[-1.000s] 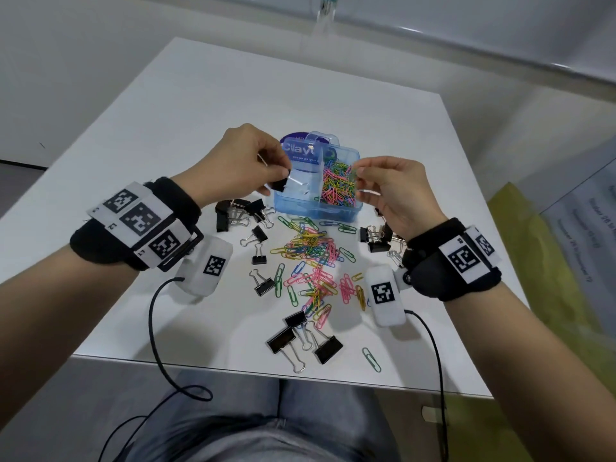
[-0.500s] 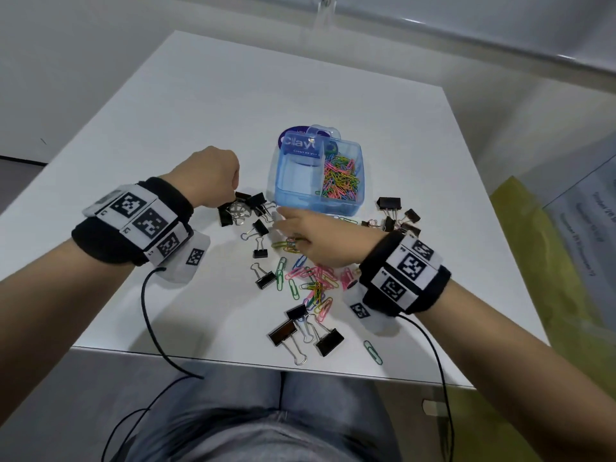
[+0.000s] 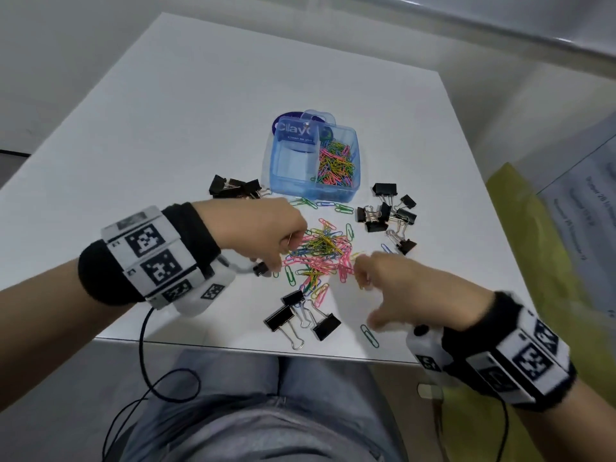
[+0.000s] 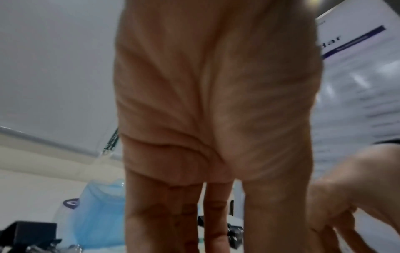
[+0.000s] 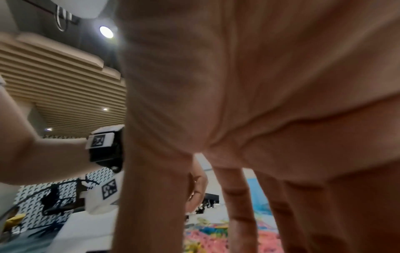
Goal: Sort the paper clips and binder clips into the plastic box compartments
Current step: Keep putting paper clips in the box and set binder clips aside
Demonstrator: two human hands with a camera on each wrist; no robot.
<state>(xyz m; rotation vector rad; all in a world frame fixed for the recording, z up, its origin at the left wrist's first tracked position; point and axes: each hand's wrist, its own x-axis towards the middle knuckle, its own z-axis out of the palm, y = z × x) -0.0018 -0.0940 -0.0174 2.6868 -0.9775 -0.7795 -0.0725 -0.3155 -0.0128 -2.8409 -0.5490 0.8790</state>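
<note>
Since the earlier frame both hands have come down to the paper clip pile (image 3: 320,258) near the tabletop's front edge, left hand (image 3: 266,235) pinching clips, right hand (image 3: 396,288) with fingers loosely spread, and these light, slippery wires probably tangle, so a bunch is best pinched.

Paper clips (image 3: 320,255) heaped before box (image 3: 283,168)

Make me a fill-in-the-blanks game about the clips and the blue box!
1. The colourful paper clips in the blue box fill its ____ compartment.
2. The binder clips on the white table are all ____ in colour.
3. The left hand and right hand both reach into the loose pile of ____ clips.

Answers: right; black; paper
</note>
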